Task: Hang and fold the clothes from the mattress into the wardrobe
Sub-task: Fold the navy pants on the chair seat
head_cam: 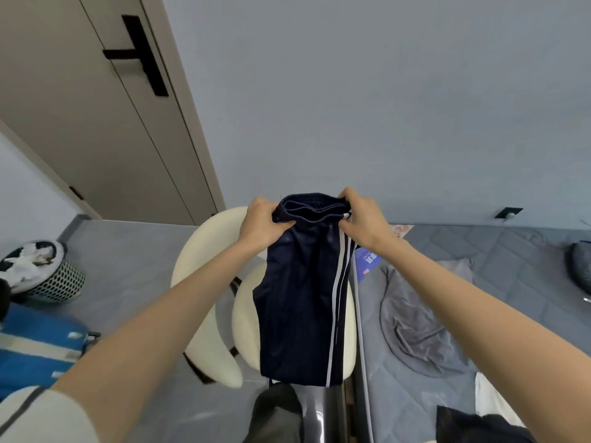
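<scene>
Both hands, the left hand (pixel 262 223) and the right hand (pixel 363 219), grip the waistband of dark navy shorts with white side stripes (pixel 303 298), held up in the air over a cream round-backed chair (pixel 204 282) beside the grey quilted mattress (pixel 479 282). It looks like the folding step; next the legs likely need doubling up evenly before going to the wardrobe, which is out of sight.

shorts (pixel 300 298): silky cloth, slight sheen | mattress (pixel 499 251): quilted matt fabric | chair (pixel 204 251): smooth

A white short sleeve (pixel 38 417) with a thin dark stripe
</scene>
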{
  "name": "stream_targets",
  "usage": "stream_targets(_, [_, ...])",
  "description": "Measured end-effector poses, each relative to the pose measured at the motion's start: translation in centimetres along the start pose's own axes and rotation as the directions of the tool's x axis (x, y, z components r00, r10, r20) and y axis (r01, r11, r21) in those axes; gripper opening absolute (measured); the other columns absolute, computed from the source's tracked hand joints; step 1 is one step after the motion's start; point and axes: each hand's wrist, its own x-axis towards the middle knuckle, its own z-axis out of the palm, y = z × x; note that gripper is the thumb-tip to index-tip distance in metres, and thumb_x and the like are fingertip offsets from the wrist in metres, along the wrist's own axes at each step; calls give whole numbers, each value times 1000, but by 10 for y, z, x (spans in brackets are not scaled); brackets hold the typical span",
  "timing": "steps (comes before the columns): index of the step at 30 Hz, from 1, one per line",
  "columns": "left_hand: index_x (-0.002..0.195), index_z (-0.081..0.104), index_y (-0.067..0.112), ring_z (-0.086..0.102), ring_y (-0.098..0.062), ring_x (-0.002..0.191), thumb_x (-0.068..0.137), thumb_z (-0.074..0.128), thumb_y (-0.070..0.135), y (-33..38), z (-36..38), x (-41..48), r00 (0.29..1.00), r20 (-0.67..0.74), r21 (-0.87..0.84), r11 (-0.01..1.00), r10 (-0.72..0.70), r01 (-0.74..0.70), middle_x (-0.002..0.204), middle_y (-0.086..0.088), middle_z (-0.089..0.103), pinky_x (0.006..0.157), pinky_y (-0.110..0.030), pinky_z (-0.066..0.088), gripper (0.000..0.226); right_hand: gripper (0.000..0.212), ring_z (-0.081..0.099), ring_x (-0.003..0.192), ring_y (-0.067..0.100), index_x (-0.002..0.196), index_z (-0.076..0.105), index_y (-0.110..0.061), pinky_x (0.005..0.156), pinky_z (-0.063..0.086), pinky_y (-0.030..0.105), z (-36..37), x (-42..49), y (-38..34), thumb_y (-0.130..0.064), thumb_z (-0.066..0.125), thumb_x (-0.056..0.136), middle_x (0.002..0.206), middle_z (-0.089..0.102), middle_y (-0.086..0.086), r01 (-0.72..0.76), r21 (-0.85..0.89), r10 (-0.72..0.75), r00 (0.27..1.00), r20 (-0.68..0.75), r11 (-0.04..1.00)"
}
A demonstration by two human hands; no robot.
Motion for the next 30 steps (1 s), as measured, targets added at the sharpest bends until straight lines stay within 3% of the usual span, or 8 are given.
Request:
stream_targets(5, [55,43,15,36,-13,52,81,72,28,-32,29,78,997,33,-19,997,-69,70,51,5,41,50,-29,28,41,27,45,72,25,101,49,-4,63,34,31,35,62,39,9,47,77,86,57,9,-105,67,107,994,-19,992])
stream_targets(8, [65,54,4,44,-16,53,79,72,27,-53,48,118,993,81,-73,993,-85,91,55,-8,51,50,-33,45,33,29,43,72,22,100,49,-5,62,31,27,55,93,61,12,45,77,86,55,6,-177,111,178,984,-3,978])
stream_targets(11, [64,53,-4,36,-15,56,78,72,14,-75,72,147,994,79,-116,989,-81,90,56,-7,42,52,-29,32,30,29,46,75,20,99,52,-7,60,30,21,79,119,84,12,47,78,88,57,4,-238,147,241,970,-7,960])
stream_targets(16, [57,55,29,41,-12,68,76,69,6,-118,113,160,991,124,-134,988,-56,73,60,3,49,58,-27,32,33,35,50,83,18,99,55,-10,62,32,12,123,126,123,15,51,75,97,58,3,-298,168,295,955,41,940])
stream_targets(19, [57,55,26,36,-3,60,77,67,-4,-141,137,144,990,136,-97,994,-39,52,61,9,41,60,-24,29,38,36,50,82,18,92,52,-16,62,35,12,151,110,147,14,54,73,96,57,2,-294,143,272,950,153,945])
stream_targets(23, [100,73,16,43,-15,78,82,63,-1,-183,176,106,972,165,54,985,-169,162,82,2,41,69,-17,28,26,33,50,88,22,91,53,-15,73,35,22,198,71,178,11,59,71,95,53,0,-243,78,207,927,314,967])
stream_targets(27, [101,74,14,46,-16,82,77,58,-14,-229,210,61,940,262,156,971,-217,181,87,1,43,70,-11,30,40,37,46,104,21,102,51,-20,79,44,31,244,28,204,1,64,75,104,48,-3,-202,-91,217,787,578,975])
stream_targets(30, [111,70,15,45,-17,94,80,52,-18,-260,230,32,865,405,230,949,-295,216,96,2,41,81,-12,32,49,43,38,127,17,122,56,-21,87,46,30,267,6,221,-2,61,83,135,45,-3,-151,-208,256,634,730,966])
